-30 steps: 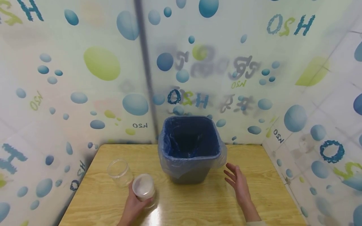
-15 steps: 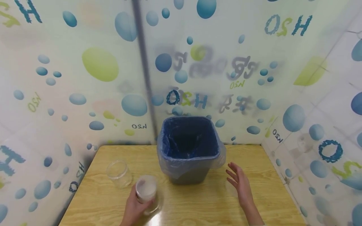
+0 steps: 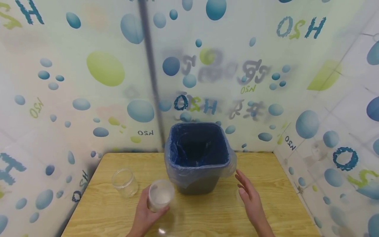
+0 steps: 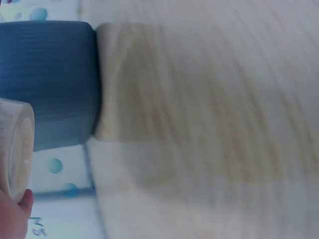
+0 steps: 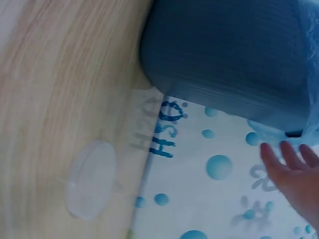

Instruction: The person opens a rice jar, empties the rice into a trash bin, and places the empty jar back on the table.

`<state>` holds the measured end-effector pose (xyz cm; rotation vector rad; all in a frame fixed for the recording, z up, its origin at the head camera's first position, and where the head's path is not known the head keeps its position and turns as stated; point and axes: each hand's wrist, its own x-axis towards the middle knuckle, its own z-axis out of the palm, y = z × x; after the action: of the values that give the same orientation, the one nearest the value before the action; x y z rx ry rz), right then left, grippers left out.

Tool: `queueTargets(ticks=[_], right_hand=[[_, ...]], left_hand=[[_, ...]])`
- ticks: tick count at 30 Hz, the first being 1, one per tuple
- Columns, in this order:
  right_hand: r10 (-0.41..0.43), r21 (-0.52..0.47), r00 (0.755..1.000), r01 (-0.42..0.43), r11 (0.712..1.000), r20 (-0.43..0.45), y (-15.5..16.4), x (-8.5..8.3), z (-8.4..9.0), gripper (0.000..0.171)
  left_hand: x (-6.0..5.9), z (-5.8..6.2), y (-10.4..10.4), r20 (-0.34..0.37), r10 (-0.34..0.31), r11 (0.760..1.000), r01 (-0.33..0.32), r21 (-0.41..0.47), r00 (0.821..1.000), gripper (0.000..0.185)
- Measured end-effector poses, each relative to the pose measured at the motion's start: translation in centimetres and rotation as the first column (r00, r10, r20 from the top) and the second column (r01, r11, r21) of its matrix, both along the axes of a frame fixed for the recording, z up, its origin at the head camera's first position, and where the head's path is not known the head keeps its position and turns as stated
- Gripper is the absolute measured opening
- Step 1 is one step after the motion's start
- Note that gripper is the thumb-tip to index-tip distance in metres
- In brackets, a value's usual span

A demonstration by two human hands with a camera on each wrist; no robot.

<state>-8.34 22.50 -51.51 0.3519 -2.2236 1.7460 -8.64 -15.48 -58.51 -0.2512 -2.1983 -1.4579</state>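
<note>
In the head view my left hand (image 3: 145,212) grips a clear round jar (image 3: 161,197) with its mouth up, in front of the bin's left corner. Seen from the left wrist, the underside of this jar (image 4: 21,154) shows, held up off the table, with a fingertip curled at its edge. My right hand (image 3: 251,202) hovers with nothing in it, right of the bin, fingers relaxed. A flat translucent lid (image 5: 91,179) lies on the table below that hand. The dark grey bin (image 3: 198,187), lined with a thin bluish bag (image 3: 180,176), stands upright between both hands.
A second clear jar (image 3: 125,187) stands on the wooden table (image 3: 97,210) to the left. Behind the table hangs a curtain (image 3: 112,98) printed with bubbles and letters, and it continues along both sides.
My left hand has lifted the jar and moved it right, closer to the bin. The right hand has shifted slightly and its thumb now shows. Bin and second jar stay in place.
</note>
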Motion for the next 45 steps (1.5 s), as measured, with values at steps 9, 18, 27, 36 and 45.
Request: queueTargets(ticks=[9,18,27,36,45], right_hand=[[0.051,0.081,0.893,-0.017,0.997,-0.447,-1.2,0.2,0.7,0.061],[0.174,0.179,0.757,-0.076,0.981,-0.629,-3.1,-0.4,2.4,0.072],[0.274,0.306,0.678,-0.077,0.949,-0.682,-4.7,-0.7,3.6,0.073],[0.333,0.412,0.659,-0.038,0.910,-0.674,-6.3,-0.7,3.9,0.068],[0.335,0.481,0.665,0.041,0.876,-0.667,-7.6,-0.8,3.5,0.072]], left_hand=[[0.5,3.3,1.0,-0.050,-0.137,0.989,0.134,-0.063,0.989,0.091],[0.5,4.8,2.0,-0.145,-0.269,0.951,0.238,-0.197,0.952,0.094],[-0.3,6.2,3.7,-0.147,-0.344,0.914,0.294,-0.279,0.928,0.092],[-0.4,7.1,5.4,-0.140,-0.367,0.892,0.306,-0.334,0.920,0.097],[-0.4,7.1,6.5,-0.147,-0.311,0.878,0.225,-0.423,0.939,0.097]])
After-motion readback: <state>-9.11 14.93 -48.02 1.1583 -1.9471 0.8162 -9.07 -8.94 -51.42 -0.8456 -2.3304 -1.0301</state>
